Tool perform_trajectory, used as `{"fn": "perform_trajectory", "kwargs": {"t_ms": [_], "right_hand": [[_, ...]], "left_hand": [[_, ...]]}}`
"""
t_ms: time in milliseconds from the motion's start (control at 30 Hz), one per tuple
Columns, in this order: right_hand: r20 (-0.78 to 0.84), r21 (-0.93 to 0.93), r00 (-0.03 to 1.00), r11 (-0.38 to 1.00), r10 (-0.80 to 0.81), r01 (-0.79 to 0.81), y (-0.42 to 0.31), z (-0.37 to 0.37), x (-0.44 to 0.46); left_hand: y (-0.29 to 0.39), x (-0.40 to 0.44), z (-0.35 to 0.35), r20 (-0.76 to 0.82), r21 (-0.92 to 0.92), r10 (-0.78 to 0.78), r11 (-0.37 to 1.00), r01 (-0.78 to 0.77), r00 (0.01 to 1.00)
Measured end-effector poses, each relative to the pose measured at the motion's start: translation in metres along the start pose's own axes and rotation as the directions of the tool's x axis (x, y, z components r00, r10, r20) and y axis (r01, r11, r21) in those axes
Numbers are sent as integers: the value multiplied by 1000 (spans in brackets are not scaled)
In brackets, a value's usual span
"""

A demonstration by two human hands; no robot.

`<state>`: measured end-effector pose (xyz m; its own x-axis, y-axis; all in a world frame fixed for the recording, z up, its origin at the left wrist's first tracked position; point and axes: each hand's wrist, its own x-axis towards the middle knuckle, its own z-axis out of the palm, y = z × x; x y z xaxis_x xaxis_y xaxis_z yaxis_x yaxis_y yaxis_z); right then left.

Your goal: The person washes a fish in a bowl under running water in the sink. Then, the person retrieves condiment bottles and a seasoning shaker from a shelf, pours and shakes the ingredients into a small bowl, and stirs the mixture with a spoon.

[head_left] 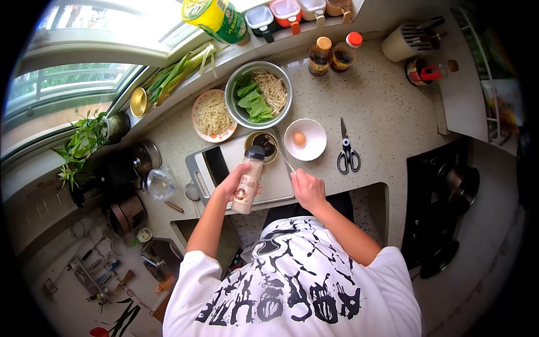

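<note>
My left hand point(231, 183) is closed around a clear seasoning bottle point(247, 188) with a black cap and a pale powder inside. Its cap overlaps the near edge of a small bowl point(251, 136) of dark sauce on the cutting board point(275, 188). In my right hand point(308, 189) is a thin-handled utensil point(288, 163) slanting toward that bowl; its tip is too small to make out. To the right, a white bowl point(319, 147) contains one brown egg point(299, 138). Black-handled scissors point(347, 154) lie beyond it.
Behind stand a metal bowl point(231, 106) of greens and mushrooms and a plate point(196, 124) of noodles. A dark phone-like slab point(216, 164) lies on the board's left. Sauce bottles point(320, 56) and a knife block point(400, 44) stand at the back; a stove point(432, 208) is at right.
</note>
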<state>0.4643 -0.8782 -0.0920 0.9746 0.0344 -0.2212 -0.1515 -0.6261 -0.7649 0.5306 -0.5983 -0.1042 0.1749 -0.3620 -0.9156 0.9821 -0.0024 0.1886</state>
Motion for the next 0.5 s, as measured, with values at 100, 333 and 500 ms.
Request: {"fn": "perform_trajectory", "kwargs": {"t_ms": [100,333,500], "right_hand": [[6,8,1000,1000,0,0,-1,-3,1],[7,10,1000,1000,4,-4,-2,-3,1],[11,10,1000,1000,4,-4,-1,-3,1]], "left_hand": [[2,-4,-1,123,-134,-30,990,46,992],[-2,-2,0,236,-307,-6,948,80,972],[-1,0,1,217,-306,-24,948,91,976]]}}
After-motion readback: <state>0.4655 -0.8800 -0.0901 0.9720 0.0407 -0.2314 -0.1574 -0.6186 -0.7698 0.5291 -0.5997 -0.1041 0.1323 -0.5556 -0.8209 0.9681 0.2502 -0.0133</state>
